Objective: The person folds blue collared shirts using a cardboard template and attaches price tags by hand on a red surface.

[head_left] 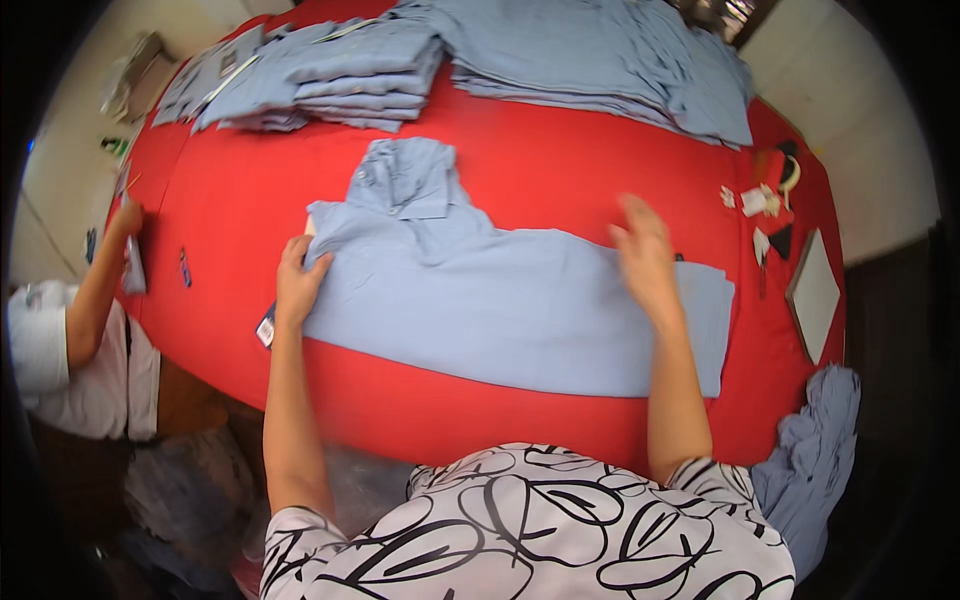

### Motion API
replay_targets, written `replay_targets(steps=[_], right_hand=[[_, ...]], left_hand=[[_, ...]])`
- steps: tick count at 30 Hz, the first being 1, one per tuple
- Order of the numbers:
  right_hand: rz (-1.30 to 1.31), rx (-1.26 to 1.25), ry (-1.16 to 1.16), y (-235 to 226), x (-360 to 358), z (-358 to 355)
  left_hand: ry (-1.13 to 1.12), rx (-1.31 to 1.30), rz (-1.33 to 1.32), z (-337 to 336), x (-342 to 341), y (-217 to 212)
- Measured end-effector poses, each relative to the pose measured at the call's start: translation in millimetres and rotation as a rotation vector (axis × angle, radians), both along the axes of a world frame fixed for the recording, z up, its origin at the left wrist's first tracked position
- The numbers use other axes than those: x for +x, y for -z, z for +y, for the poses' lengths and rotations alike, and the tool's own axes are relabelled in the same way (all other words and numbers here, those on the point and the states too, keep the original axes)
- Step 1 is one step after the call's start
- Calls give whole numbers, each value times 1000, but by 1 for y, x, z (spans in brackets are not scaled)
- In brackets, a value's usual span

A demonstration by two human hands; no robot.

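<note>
A light blue shirt lies folded lengthwise on the red-covered table in front of me, its collar end with buttons pointing to the far side. My left hand is at its left edge, the thumb on the cloth and the fingers curled at the border, gripping it. Beside that wrist, a dark tag with a white label sticks out from under the shirt. My right hand is over the right part of the shirt, slightly blurred, fingers apart and holding nothing.
Stacks of folded blue shirts and a wide pile of blue garments line the far side. Small items and a white board lie at right. A co-worker's arm reaches the table at left, near a small dark tool. Blue cloth hangs lower right.
</note>
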State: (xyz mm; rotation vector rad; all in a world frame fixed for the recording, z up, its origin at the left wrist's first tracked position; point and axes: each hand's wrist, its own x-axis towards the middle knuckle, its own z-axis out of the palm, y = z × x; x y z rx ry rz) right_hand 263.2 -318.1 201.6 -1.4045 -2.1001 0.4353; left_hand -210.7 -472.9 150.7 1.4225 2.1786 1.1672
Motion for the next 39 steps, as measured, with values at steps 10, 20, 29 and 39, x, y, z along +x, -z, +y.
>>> replay_targets(steps=[10, 20, 29, 39], right_hand=[[-141, 161, -462, -19, -292, 50], [-115, -225, -914, -62, -98, -90], [-167, -174, -319, 9, -61, -145], [79, 56, -610, -31, -52, -111]], left_hand=[[-31, -16, 81, 3, 8, 0], [-258, -178, -125, 26, -5, 2], [-127, 7, 10, 22, 14, 3], [-40, 185, -423, 16, -6, 17]])
